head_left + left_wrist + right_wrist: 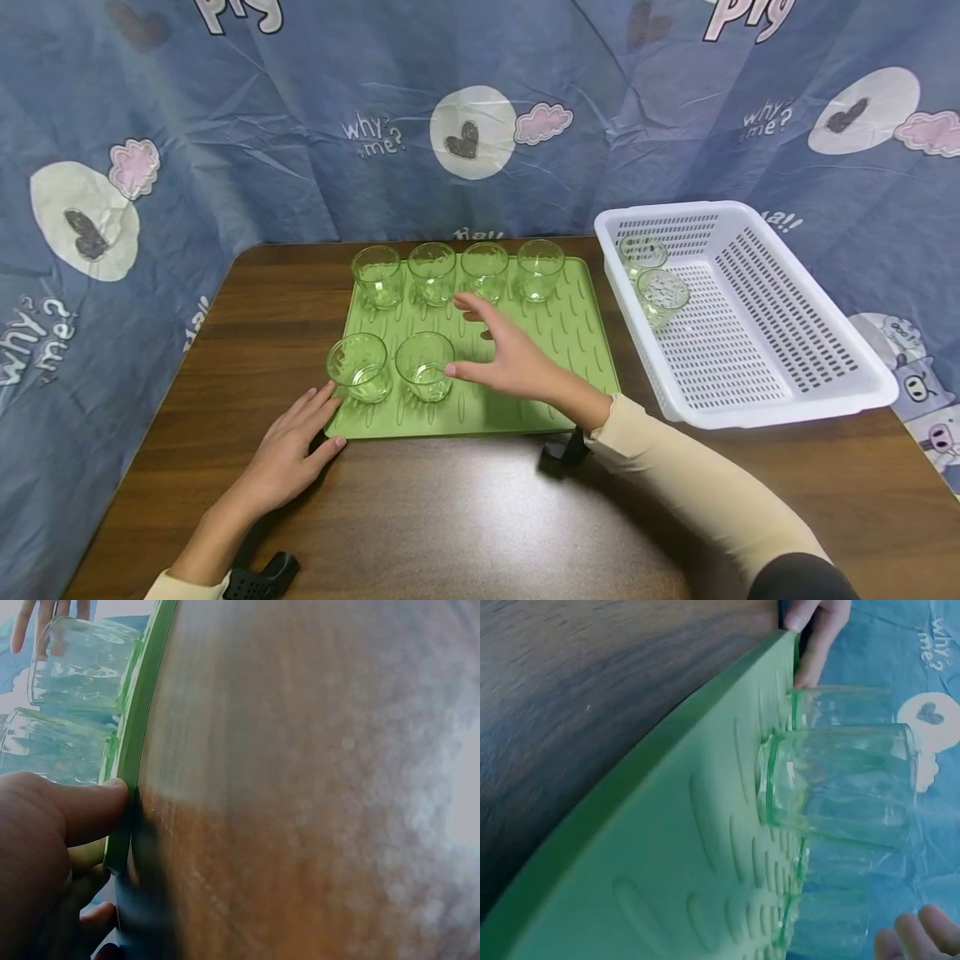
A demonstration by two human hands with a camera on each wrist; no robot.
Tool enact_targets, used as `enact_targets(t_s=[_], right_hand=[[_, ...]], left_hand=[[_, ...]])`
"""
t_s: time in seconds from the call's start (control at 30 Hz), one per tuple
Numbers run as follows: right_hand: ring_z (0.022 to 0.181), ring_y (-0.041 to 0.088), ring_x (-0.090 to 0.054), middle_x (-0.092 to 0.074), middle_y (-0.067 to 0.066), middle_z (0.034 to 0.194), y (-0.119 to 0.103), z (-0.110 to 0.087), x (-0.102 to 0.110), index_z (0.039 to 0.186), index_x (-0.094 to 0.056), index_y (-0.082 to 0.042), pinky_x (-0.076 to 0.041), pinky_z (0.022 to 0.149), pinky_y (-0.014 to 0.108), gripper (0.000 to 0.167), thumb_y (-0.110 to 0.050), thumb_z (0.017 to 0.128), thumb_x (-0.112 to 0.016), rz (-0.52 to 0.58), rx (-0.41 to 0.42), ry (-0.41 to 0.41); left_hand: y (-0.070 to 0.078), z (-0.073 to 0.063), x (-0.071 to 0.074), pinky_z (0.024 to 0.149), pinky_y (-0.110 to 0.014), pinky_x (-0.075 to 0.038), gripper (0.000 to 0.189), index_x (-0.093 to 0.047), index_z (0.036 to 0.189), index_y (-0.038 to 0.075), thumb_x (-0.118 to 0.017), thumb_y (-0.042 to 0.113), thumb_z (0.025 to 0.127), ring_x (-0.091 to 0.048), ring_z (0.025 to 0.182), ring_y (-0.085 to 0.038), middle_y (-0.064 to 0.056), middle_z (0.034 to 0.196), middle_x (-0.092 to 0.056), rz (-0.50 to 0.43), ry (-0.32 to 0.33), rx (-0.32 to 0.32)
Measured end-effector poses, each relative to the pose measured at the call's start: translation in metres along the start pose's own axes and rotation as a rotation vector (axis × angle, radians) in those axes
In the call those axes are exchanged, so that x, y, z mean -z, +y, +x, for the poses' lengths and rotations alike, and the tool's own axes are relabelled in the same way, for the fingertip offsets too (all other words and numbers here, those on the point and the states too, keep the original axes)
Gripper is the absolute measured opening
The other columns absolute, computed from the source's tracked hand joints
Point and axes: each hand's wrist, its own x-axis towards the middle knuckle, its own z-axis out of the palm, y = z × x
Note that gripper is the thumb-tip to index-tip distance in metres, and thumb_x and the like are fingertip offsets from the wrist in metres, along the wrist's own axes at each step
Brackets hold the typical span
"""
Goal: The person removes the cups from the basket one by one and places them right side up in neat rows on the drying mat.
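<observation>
A green textured mat (pixel 517 412) lies on the table with clear glasses standing upright on it. Several glasses (pixel 379 283) line its back edge, and two more stand at the front left: an outer glass (pixel 362 375) and an inner glass (pixel 425 375). My right hand (pixel 513 354) hovers above the mat beside the inner glass, fingers and thumb spread, holding nothing; its thumb tip overlaps the rim in the head view, and contact is unclear. My left hand (pixel 288 458) rests at the mat's front left corner, thumb (pixel 97 806) touching its edge, fingers extended near the outer glass.
A white perforated plastic basket (pixel 862 379) stands right of the mat. Inside, two clear glasses (pixel 662 304) lean by its left wall. The brown wooden table (pixel 450 508) ends at a blue printed curtain (pixel 300 167) behind.
</observation>
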Motion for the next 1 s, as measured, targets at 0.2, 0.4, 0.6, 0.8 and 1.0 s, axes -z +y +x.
enact_targets(t_s=[0.2,0.4,0.6,0.8,1.0], right_hand=[[0.136,0.03,-0.047,-0.041,0.01,0.155,-0.003,-0.004,0.011,0.155,-0.029,-0.011,-0.048,0.107,0.043,0.093,-0.03,0.081,-0.081,-0.081,0.066,0.024],[0.147,0.03,-0.037,-0.034,0.011,0.16,-0.012,-0.015,0.025,0.155,-0.029,-0.01,-0.033,0.12,0.048,0.088,-0.031,0.084,-0.077,-0.163,0.128,-0.024],[0.15,0.032,-0.029,-0.029,0.013,0.162,-0.022,-0.031,0.05,0.153,-0.034,-0.01,-0.025,0.123,0.052,0.08,-0.031,0.087,-0.074,-0.274,0.189,-0.062],[0.146,0.031,-0.036,-0.035,0.012,0.159,-0.022,-0.043,0.082,0.148,-0.043,-0.008,-0.034,0.118,0.053,0.073,-0.023,0.085,-0.076,-0.304,0.232,0.04],[0.144,0.032,-0.039,-0.037,0.013,0.158,-0.016,-0.056,0.117,0.144,-0.047,-0.006,-0.042,0.11,0.054,0.068,-0.015,0.084,-0.076,-0.286,0.206,0.136]], left_hand=[[0.0,-0.001,0.0,0.11,-0.071,-0.023,0.059,-0.044,0.148,0.0,-0.062,0.026,0.098,-0.026,0.147,-0.049,-0.021,0.162,-0.029,0.006,-0.002,0.003],[0.002,-0.002,0.0,0.107,-0.072,-0.027,0.058,-0.046,0.146,-0.001,-0.064,0.025,0.097,-0.029,0.145,-0.05,-0.022,0.16,-0.032,0.02,0.008,-0.003],[0.002,-0.002,0.001,0.109,-0.071,-0.026,0.059,-0.046,0.146,-0.001,-0.063,0.026,0.097,-0.029,0.145,-0.05,-0.022,0.161,-0.031,0.022,0.008,-0.008],[0.002,-0.001,0.003,0.11,-0.069,-0.026,0.059,-0.046,0.145,-0.002,-0.063,0.026,0.097,-0.031,0.144,-0.05,-0.022,0.16,-0.032,0.046,0.004,-0.014],[0.002,-0.001,0.002,0.111,-0.069,-0.025,0.059,-0.045,0.146,-0.002,-0.063,0.026,0.097,-0.029,0.145,-0.05,-0.022,0.161,-0.031,0.04,-0.01,-0.001]])
